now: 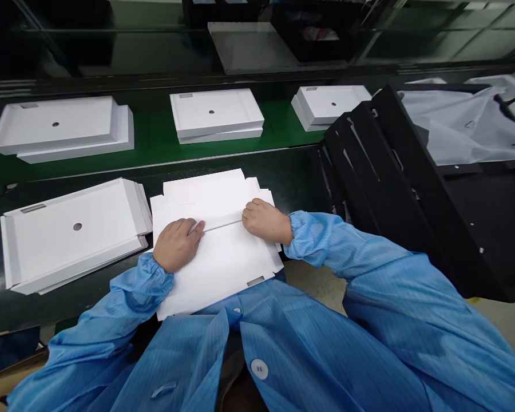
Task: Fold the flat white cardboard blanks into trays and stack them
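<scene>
Pinching a white notched cardboard sheet along its crease, left hand and right hand appear mid-fold, the next move likely needing even pressure.

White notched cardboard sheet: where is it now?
In the head view, the white notched cardboard sheet is near the centre, under the bare left hand and bare right hand, just right of the nearest stack of shallow white trays.

Left fingers and right fingers touch a creased white cardboard sheet.
</scene>
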Tool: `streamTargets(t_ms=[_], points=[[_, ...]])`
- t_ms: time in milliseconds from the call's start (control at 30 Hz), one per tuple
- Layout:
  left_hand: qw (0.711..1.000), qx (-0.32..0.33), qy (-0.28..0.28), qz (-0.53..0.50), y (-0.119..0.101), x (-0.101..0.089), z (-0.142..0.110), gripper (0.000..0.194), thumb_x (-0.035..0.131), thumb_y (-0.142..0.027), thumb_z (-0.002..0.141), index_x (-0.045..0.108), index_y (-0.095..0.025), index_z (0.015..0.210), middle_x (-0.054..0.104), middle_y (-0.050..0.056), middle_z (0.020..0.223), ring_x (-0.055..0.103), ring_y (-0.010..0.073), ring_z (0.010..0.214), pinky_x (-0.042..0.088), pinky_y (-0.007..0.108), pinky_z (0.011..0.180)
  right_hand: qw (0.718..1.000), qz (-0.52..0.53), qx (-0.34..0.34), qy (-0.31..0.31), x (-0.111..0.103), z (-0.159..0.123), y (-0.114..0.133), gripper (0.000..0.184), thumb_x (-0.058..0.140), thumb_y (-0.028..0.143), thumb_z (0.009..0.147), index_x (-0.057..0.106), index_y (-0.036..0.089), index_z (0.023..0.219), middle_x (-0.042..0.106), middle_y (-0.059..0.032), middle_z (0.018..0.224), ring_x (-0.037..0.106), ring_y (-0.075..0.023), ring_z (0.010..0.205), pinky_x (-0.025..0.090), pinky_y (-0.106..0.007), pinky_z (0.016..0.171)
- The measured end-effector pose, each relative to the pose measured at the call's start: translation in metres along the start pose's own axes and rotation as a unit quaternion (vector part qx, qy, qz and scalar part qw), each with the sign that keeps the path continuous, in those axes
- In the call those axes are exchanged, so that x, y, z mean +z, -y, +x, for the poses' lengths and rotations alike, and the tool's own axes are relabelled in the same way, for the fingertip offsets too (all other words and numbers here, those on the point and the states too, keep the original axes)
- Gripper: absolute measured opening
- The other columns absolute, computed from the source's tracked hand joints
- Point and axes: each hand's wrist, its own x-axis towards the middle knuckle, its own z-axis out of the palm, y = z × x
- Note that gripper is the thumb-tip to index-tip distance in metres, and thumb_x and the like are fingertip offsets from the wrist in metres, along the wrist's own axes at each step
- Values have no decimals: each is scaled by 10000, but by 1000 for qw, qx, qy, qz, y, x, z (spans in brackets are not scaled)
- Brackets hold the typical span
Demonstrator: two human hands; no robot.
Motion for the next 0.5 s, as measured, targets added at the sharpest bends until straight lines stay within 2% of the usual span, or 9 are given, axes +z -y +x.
streamTargets(t_ms=[133,500], points=[[999,-13,1,-41,0,-1,0,312,496,-290,994,678,-208,1234,694,153,1100,652,283,978,508,447,810,1000,4,1,2,-2,1,0,225,531,56,913,745,109,864,716,-135,850,566,-243,856,313,-375,742],[1000,-4,22,-22,2,0,1,330,472,-305,1013,704,-189,1218,708,144,1082,654,274,968,516,436,809,999,1,-14,29,-7,-2,-4,221,523,51,923,735,93,880,718,-135,870,583,-252,878,338,-377,769]])
